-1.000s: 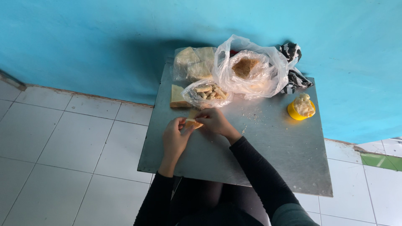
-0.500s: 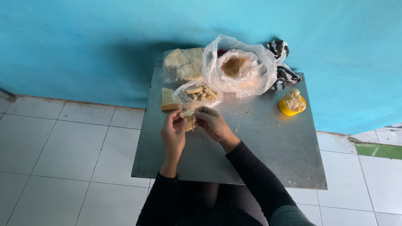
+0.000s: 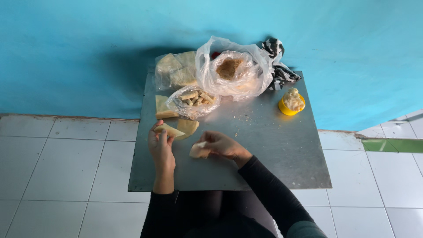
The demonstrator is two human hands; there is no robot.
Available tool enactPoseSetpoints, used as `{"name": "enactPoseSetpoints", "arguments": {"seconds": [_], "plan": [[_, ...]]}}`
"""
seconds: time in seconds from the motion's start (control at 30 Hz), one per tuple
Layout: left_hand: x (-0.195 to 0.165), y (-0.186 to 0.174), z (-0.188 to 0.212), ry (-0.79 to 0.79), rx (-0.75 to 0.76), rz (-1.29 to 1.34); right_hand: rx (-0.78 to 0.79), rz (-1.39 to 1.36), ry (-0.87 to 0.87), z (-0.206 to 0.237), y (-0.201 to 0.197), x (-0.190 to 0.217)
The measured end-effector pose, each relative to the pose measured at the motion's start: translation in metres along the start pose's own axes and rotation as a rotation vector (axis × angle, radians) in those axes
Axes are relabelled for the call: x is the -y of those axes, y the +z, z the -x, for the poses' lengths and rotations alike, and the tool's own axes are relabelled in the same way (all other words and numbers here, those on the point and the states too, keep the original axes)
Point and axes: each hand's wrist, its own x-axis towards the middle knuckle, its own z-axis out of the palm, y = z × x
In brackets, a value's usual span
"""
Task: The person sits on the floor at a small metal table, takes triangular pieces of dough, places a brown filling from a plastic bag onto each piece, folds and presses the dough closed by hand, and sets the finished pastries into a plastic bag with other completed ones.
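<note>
Sitting on white floor tiles (image 3: 57, 167) at the left, a grey metal table (image 3: 264, 150) stands against a turquoise wall (image 3: 88, 48). Over the table's left side, the left hand (image 3: 161, 147) has its fingers curled about a pale folded wrapper (image 3: 169, 130), pinching it at its upper edge. Just beyond lies a loose pale wrapper sheet (image 3: 188, 126), and next to that a tan wedge-shaped stack (image 3: 162, 108) at the table's left rim. Toward the middle, the right hand (image 3: 222, 144) is loosely closed, its fingertips gripping a small pale lump of dough (image 3: 197, 150) just above the tabletop; the two hands are near but apart. Behind them, a small clear bag of short tan sticks (image 3: 195, 99) touches a clear bag of pale sheets (image 3: 176, 70) and a large clear bag of brown crumbs (image 3: 233, 70). Farther right, a black-and-white patterned bag (image 3: 277, 66) rests by the wall, and a yellow cup heaped with pale filling (image 3: 291, 101) stands well apart from the hands.
</note>
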Motion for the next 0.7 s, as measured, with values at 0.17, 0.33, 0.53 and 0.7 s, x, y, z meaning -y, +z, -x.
{"name": "enactPoseSetpoints", "arguments": {"seconds": [0.17, 0.33, 0.53, 0.7], "plan": [[0.002, 0.003, 0.005, -0.027, 0.052, -0.032, -0.802, -0.197, -0.741, 0.078, -0.058, 0.018], [0.015, 0.017, 0.002, -0.058, 0.183, -0.046, -1.722, 0.322, -1.304, 0.203, -0.118, 0.041], [0.022, 0.036, -0.005, 0.154, 0.230, -0.623, -0.826, -0.145, -0.529, 0.159, -0.132, 0.050], [-0.006, 0.028, 0.016, 0.418, 0.092, -1.293, -0.869, 0.394, -0.478, 0.090, -0.109, 0.060]]}}
